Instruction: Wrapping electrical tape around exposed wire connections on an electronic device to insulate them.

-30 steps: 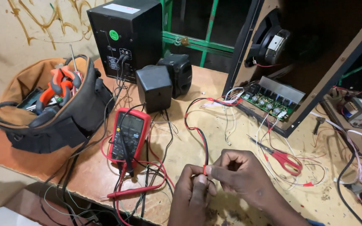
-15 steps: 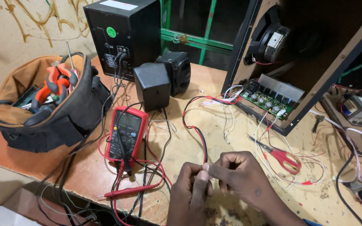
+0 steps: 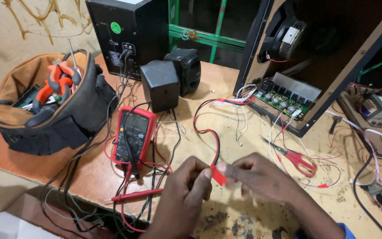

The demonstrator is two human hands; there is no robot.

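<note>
Both hands meet at six o'clock on the wooden bench [image 3: 226, 124]. The left hand [image 3: 184, 190] and right hand [image 3: 261, 179] pinch the end of a red and black wire [image 3: 215, 146], apparently wrapped in a bit of red tape [image 3: 219, 175]. A red multimeter [image 3: 133, 135] lies at ten o'clock of them, red-handled scissors [image 3: 299, 159] at two o'clock.

Both hands, left [image 3: 186, 188] and right [image 3: 261, 179], meet fingertip to fingertip, pinching.
</note>
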